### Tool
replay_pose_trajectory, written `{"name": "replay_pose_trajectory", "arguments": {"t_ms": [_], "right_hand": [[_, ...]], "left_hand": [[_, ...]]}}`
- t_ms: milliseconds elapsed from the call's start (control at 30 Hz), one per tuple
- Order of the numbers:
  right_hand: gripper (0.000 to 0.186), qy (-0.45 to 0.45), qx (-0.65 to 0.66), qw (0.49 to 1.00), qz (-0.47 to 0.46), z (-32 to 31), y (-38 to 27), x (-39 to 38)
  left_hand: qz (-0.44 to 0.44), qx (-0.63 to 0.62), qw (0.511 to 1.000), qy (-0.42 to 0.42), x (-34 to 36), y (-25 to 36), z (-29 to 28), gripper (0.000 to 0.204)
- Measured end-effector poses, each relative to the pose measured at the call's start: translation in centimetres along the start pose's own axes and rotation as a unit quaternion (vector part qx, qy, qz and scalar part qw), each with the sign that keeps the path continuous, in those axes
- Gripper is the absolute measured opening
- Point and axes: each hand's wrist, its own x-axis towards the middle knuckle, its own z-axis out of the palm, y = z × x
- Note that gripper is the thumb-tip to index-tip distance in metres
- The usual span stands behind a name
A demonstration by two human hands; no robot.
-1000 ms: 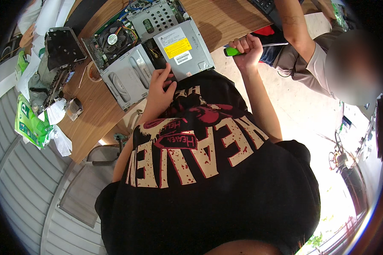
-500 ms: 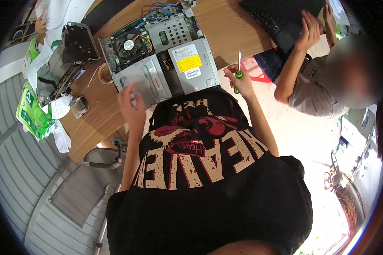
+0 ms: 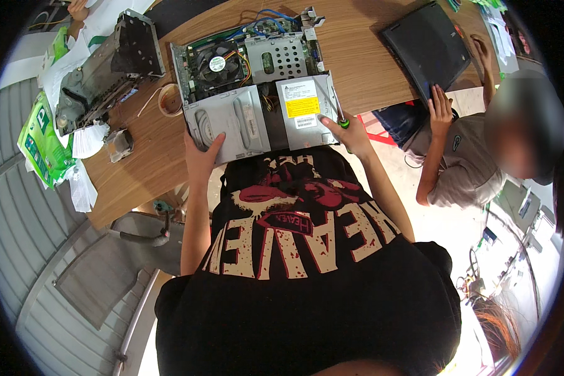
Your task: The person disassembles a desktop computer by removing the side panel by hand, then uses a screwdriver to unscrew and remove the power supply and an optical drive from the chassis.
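An opened desktop computer case [image 3: 274,133] lies on the wooden table against my body. Inside it are a black fan [image 3: 217,66], a perforated metal bracket [image 3: 288,57], a silver drive [image 3: 229,123] on the left and an optical drive [image 3: 302,106] with a yellow and white label on the right. My left hand [image 3: 202,153] grips the near left corner, thumb on top. At the near right corner, my right hand [image 3: 352,135] clasps the case edge with its thumb on top, while also holding a screwdriver [image 3: 343,120] with a green handle, its shaft pointing away.
To the left stand a dark metal frame [image 3: 138,47], a small round container [image 3: 170,100] and a green packet [image 3: 41,147] among papers. At right, a person's hand [image 3: 441,109] rests by a black laptop [image 3: 426,50]. A grey mesh chair [image 3: 103,276] stands lower left.
My left hand has come down onto the case's left corner. My right hand, still with the screwdriver, has taken hold of the right corner. The laptop at right has been shut.
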Motion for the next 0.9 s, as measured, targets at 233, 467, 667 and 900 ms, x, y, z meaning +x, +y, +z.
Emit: {"name": "replay_pose_trajectory", "arguments": {"t_ms": [233, 467, 667, 900], "right_hand": [[0.061, -0.015, -0.024, 0.999, 0.046, -0.2, -1.2, -0.3], [0.06, 0.002, -0.026, 0.993, 0.111, 0.5, -0.9, -0.2], [0.064, 0.021, -0.028, 0.992, 0.119, 0.8, -1.6, -0.2], [0.064, 0.129, -0.281, 0.951, 0.031, 0.7, -3.5, -1.1]], "left_hand": [[-0.037, -0.036, 0.999, 0.006, -0.5, 1.4, 0.0, 0.092], [-0.048, 0.002, 0.999, 0.005, 0.0, 2.1, -0.9, 0.085], [-0.066, 0.138, 0.988, -0.019, 0.5, 3.3, -2.1, 0.084], [-0.035, 0.172, 0.981, -0.078, 1.2, 0.8, -1.9, 0.094]]}}
